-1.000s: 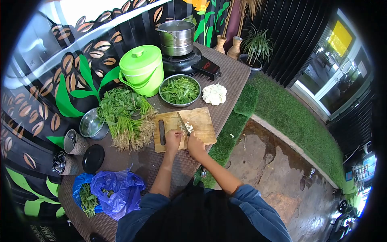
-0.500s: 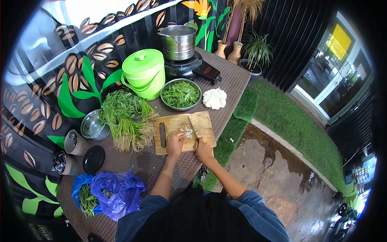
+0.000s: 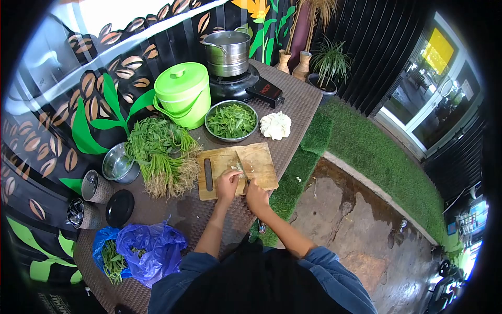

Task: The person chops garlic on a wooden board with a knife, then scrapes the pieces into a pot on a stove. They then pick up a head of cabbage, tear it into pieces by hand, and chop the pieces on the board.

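A wooden cutting board (image 3: 212,192) lies near the table's edge, with small chopped white pieces (image 3: 236,166) on it. My right hand (image 3: 257,197) is closed round the handle of a knife (image 3: 241,163), whose blade points away from me across the board. Just left of the blade, my left hand (image 3: 227,184) rests on the board with its fingers bent together by the white pieces; what they press on is too small to make out. A few white bits lie right of the blade.
Behind the board stand a bowl of cut green leaves (image 3: 231,121), a white crumpled heap (image 3: 275,125), a green lidded bucket (image 3: 182,94) and a pot (image 3: 227,54) on a stove (image 3: 230,88). Leafy bunches (image 3: 162,152), a metal bowl (image 3: 120,163) and plastic bags (image 3: 149,251) are to the left.
The knife and my right hand have moved left, closer to my left hand. The whole view has shifted slightly.
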Demonstrator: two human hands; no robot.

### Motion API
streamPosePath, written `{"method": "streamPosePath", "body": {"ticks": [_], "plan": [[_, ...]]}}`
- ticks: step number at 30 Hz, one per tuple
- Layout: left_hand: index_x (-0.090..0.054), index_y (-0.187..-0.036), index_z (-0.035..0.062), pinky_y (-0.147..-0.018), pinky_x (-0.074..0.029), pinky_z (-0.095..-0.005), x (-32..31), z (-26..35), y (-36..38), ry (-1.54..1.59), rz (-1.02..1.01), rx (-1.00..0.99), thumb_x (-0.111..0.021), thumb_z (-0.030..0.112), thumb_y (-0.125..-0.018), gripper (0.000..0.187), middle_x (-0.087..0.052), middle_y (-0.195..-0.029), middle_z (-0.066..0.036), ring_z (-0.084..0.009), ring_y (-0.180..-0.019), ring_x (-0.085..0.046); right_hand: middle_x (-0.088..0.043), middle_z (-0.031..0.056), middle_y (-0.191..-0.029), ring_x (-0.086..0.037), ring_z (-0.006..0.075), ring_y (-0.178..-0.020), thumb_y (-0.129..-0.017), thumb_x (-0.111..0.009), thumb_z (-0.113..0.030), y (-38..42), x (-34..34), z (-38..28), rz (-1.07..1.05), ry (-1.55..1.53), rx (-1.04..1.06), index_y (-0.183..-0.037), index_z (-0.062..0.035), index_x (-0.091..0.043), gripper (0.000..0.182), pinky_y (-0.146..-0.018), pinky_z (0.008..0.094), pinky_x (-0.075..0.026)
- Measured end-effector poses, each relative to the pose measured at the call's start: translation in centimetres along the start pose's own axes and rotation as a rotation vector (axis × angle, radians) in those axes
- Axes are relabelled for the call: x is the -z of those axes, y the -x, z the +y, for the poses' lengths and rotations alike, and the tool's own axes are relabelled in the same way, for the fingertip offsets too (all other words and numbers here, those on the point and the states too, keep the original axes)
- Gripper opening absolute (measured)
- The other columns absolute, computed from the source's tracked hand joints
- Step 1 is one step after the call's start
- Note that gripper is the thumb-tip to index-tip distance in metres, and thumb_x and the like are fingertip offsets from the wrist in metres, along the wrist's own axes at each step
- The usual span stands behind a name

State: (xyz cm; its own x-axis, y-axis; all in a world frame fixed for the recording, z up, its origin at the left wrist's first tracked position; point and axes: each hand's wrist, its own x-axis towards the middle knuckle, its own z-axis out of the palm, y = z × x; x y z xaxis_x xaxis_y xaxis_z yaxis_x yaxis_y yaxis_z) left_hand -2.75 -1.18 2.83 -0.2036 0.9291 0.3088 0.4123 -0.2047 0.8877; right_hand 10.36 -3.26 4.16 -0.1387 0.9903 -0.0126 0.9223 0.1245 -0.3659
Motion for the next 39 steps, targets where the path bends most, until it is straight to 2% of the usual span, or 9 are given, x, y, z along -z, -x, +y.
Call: {"method": "streamPosePath", "body": {"ticks": [2, 9, 14, 17, 18, 20, 22, 26, 39], "plan": [[-0.076, -0.096, 0.0043, -0.083, -0.052, -0.0361, 0.4, -0.3, 0.1, -0.238, 0.085, -0.173, -0.066, -0.003, -0.081, 0.019, -0.071, -0.095, -0.012, -0.0276, -0.090, -0.065, -0.071, 0.0234, -0.080, -0.072, 0.0386, -0.074, -0.096, -0.050, -0.017, -1.0, 0.1, 0.5, -0.008, -0.027, 0.036, -0.103, 0.0025, -0.050, 0.021, -0.063, 0.0441, -0.060], [-0.075, -0.095, 0.0023, -0.080, -0.054, -0.0348, 0.4, -1.9, 0.5, -0.432, 0.102, -0.087, -0.070, -0.001, -0.080, 0.015, -0.071, -0.096, -0.014, -0.0275, -0.093, -0.068, -0.070, 0.0250, -0.082, -0.072, 0.0397, -0.078, -0.096, -0.048, -0.018, 0.7, 0.6, -0.1, -0.043, -0.051, 0.008, -0.103, 0.0025, -0.050, 0.022, -0.068, 0.0474, -0.059], [-0.073, -0.097, -0.0008, -0.068, -0.054, -0.0361, -0.3, -1.0, 0.0, -0.087, -0.008, -0.042, -0.071, 0.002, -0.081, 0.016, -0.070, -0.091, -0.016, -0.0304, -0.073, -0.067, -0.068, 0.0302, -0.086, -0.071, 0.0423, -0.077, -0.098, -0.048, -0.027, -1.8, 0.0, 0.9, 0.002, -0.133, 0.039, -0.099, 0.0027, -0.052, 0.030, -0.067, 0.0497, -0.058], [-0.074, -0.096, 0.0002, -0.080, -0.053, -0.0379, -0.3, 0.9, 0.2, 0.080, -0.001, 0.121, -0.075, 0.009, -0.082, 0.017, -0.071, -0.095, -0.013, -0.0287, -0.089, -0.068, -0.067, 0.0312, -0.084, -0.070, 0.0414, -0.073, -0.100, -0.046, -0.030, -3.9, 0.0, 4.2, -0.077, -0.376, 0.138, -0.094, 0.0031, -0.054, 0.035, -0.065, 0.0492, -0.057], [-0.074, -0.096, 0.0002, -0.080, -0.053, -0.0379, -0.3, 1.0, 0.2, 0.080, 0.001, 0.119, -0.075, 0.009, -0.082, 0.017, -0.071, -0.095, -0.013, -0.0287, -0.089, -0.068, -0.064, 0.0219, -0.069, -0.065, 0.0320, -0.054, -0.099, -0.045, -0.030, -3.3, 2.1, 4.4, -0.198, -0.544, 0.106, -0.087, 0.0004, -0.052, 0.034, -0.050, 0.0436, -0.054], [-0.072, -0.109, 0.0001, -0.099, -0.046, -0.0433, -0.4, 1.1, 0.3, -0.235, 0.138, -0.188, -0.080, 0.020, -0.081, 0.035, -0.068, -0.113, -0.015, -0.0328, -0.119, -0.058, -0.058, 0.0156, -0.061, -0.058, 0.0258, -0.046, -0.099, -0.044, -0.028, -2.3, 4.7, 5.2, -0.433, -0.845, -0.027, -0.085, -0.0019, -0.050, 0.031, -0.042, 0.0390, -0.048], [-0.067, -0.119, 0.0017, -0.107, -0.038, -0.0455, -1.0, 1.6, 0.5, -0.234, 0.138, -0.182, -0.082, 0.023, -0.079, 0.048, -0.063, -0.124, -0.016, -0.0347, -0.130, -0.048, -0.040, 0.0011, -0.049, -0.038, 0.0124, -0.033, -0.100, -0.040, -0.026, -1.7, 5.1, 5.6, -0.664, -1.264, -0.207, -0.081, -0.0082, -0.044, 0.027, -0.029, 0.0277, -0.031], [-0.046, -0.144, 0.0012, -0.118, -0.025, -0.0496, -2.1, 1.3, 0.9, -0.252, 0.034, -0.187, -0.088, 0.033, -0.071, 0.090, -0.042, -0.149, -0.021, -0.0419, -0.146, -0.023, -0.039, 0.0013, -0.049, -0.037, 0.0125, -0.034, -0.101, -0.039, -0.028, -0.7, 5.8, 6.4, -0.752, -1.408, -0.224, -0.081, -0.0091, -0.041, 0.028, -0.029, 0.0285, -0.031], [-0.057, -0.134, -0.0006, -0.115, -0.032, -0.0426, -2.6, 0.0, -1.0, -0.153, 0.187, -0.024, -0.091, 0.026, -0.068, 0.078, -0.055, -0.139, -0.019, -0.0345, -0.141, -0.037, -0.037, -0.0006, -0.050, -0.034, 0.0094, -0.033, -0.105, -0.034, -0.028, 2.2, 8.5, 6.8, -0.741, -1.465, -0.208, -0.081, -0.0102, -0.040, 0.031, -0.030, 0.0251, -0.029]]}}
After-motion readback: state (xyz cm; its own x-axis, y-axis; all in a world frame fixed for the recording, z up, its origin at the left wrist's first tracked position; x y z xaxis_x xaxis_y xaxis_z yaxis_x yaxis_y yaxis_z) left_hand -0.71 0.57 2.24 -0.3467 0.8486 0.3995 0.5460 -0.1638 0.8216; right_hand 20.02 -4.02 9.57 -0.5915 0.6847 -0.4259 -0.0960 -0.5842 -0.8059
